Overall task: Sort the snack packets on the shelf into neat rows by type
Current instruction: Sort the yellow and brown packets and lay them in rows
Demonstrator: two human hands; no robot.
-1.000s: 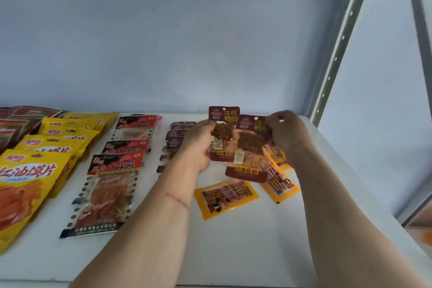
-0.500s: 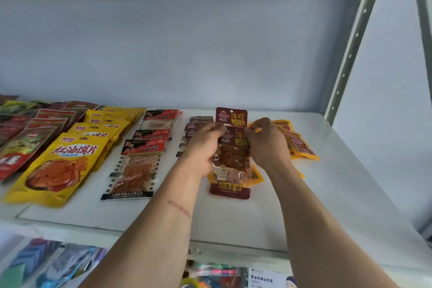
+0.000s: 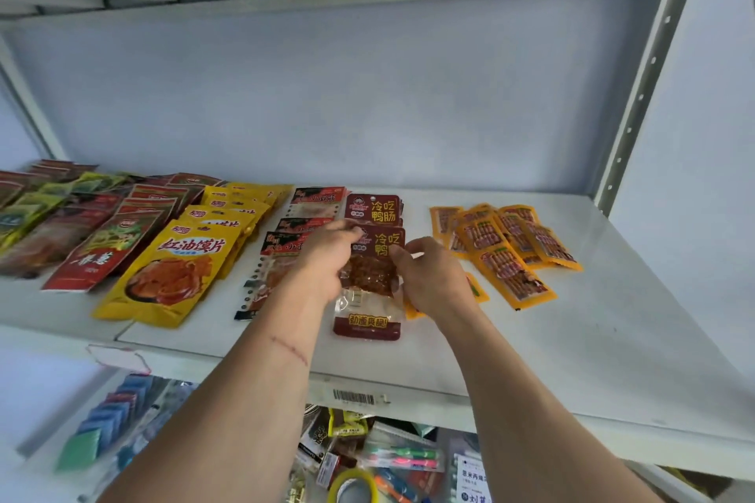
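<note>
A dark red packet [image 3: 369, 290] with a clear window lies on the white shelf [image 3: 572, 339] in front of me. My left hand [image 3: 322, 261] grips its left edge and my right hand [image 3: 429, 278] pinches its right edge. Behind it lies a row of the same dark red packets [image 3: 372, 209]. Right of my hands several small orange packets [image 3: 510, 249] lie loosely spread; one is partly under my right hand. Left of my hands runs a row of red-and-black packets [image 3: 304, 225], partly hidden by my left arm.
Further left lie rows of yellow packets [image 3: 179, 270], red packets [image 3: 106, 253] and green packets [image 3: 24, 208]. A perforated metal upright [image 3: 637, 94] stands at the back right. The lower shelf [image 3: 367, 457] holds mixed small goods. An upper shelf hangs overhead.
The view has pulled back and tilted up. My hands brought the dark red packets down from mid-air to the shelf, into the row left of the orange packets.
</note>
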